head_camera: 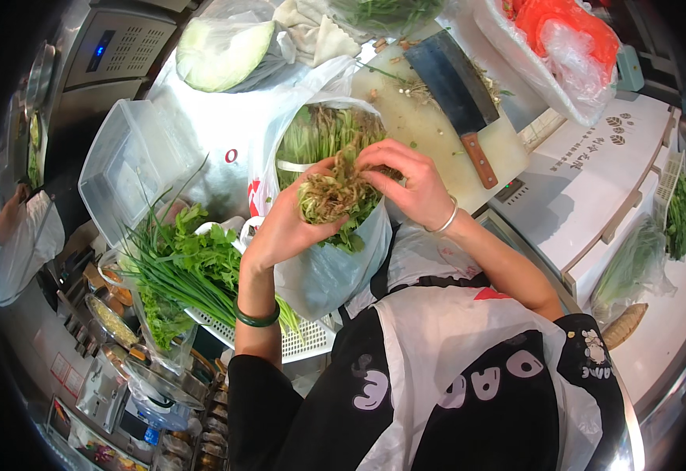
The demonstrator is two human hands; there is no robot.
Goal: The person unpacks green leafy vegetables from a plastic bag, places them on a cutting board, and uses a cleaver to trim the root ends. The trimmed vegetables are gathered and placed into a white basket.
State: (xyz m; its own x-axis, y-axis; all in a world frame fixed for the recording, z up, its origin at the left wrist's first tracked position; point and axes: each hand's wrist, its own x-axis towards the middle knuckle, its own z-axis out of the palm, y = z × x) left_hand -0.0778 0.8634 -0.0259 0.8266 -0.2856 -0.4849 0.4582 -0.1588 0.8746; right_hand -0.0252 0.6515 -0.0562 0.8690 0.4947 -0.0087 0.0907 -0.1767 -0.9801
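My left hand (pixel 281 221) grips a bunch of leafy herbs (pixel 332 197), with the brownish root ends turned up and green leaves hanging below. At the bunch's upper right, the thumb and fingers of my right hand (pixel 416 179) pinch its root end; what exactly lies between the fingertips is hidden. Beneath both hands stands an open white plastic bag (pixel 325 285). More rooted stems (pixel 319 132) stand packed inside it, bound by a pale band (pixel 293 166).
A cleaver (pixel 451 82) with a wooden handle lies on a cutting board (pixel 431 168) strewn with root scraps. Left are a clear plastic tub (pixel 104 159) and a white basket (pixel 310 341) with scallions (pixel 201 282). A wrapped cut melon (pixel 219 56) sits behind. Another person's arm (pixel 10 218) shows far left.
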